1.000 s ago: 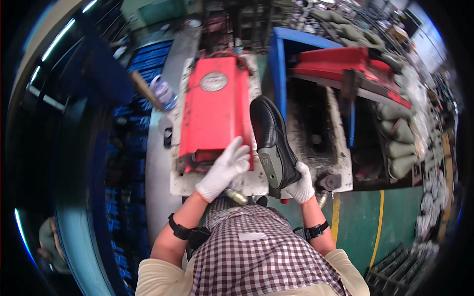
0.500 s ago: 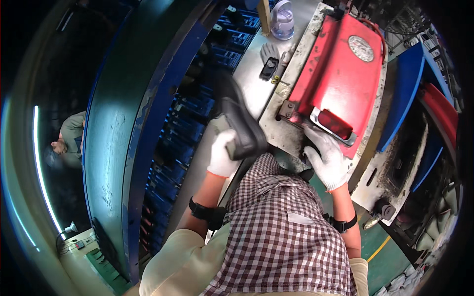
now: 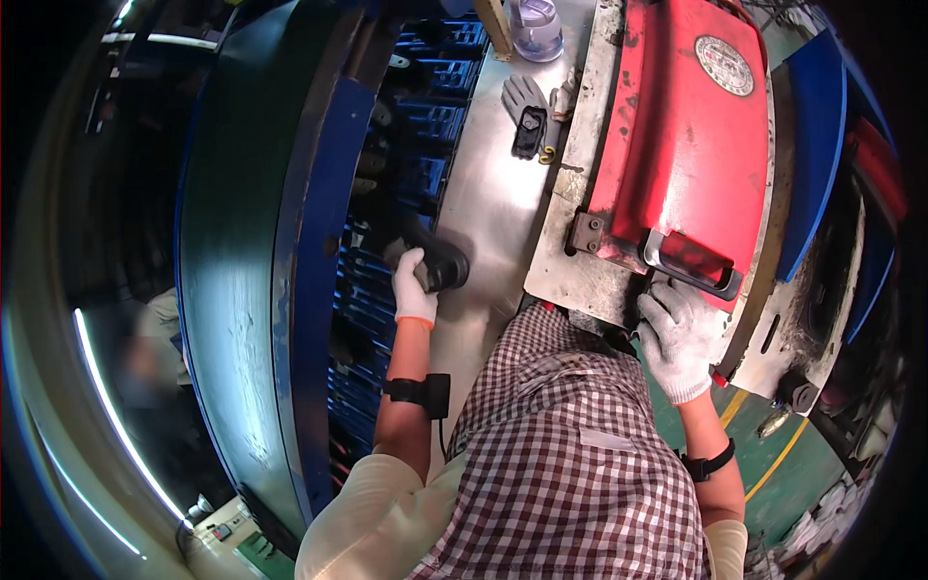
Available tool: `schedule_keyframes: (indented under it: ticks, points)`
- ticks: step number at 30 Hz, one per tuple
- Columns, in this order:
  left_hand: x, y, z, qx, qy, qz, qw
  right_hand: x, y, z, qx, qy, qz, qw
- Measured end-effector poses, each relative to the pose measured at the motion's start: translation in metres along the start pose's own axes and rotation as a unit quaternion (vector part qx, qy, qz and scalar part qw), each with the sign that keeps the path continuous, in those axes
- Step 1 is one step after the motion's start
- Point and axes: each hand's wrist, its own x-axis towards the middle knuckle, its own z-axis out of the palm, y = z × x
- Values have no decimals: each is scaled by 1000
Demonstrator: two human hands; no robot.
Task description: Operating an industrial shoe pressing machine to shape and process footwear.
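My left hand (image 3: 413, 284), in a white glove with an orange cuff, is closed on a black shoe (image 3: 443, 265). It holds the shoe at the edge between a metal bench and a dark rack; part of the shoe is blurred and lost against the dark. My right hand (image 3: 680, 333), also gloved, rests at the front edge of a red machine cover (image 3: 686, 145), just below its metal handle (image 3: 688, 266). Its fingers are loosely bent and apart, with nothing seen in them; some fingertips are hidden.
Left of the metal bench (image 3: 493, 208) runs a rack (image 3: 425, 126) with blue-lit slots, beside a large blue frame (image 3: 300, 242). A grey glove (image 3: 523, 95), a black device (image 3: 529, 132) and a clear jug (image 3: 536, 31) stand or lie on the bench. Blue panels (image 3: 815, 155) rise at right.
My left hand has carried the shoe left and away from my body, toward the rack. My right hand has shifted slightly, its fingers now more bent below the handle. The view has turned a little.
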Motion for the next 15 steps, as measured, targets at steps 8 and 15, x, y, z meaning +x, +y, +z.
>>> schedule_keyframes:
  ticks: [8,15]
  points:
    - [187,82,171,-45,-74,125,988,4,1,0,36,4,27,999]
    - [187,94,247,201,164,330,908,10,2,-4,22,-7,44,999]
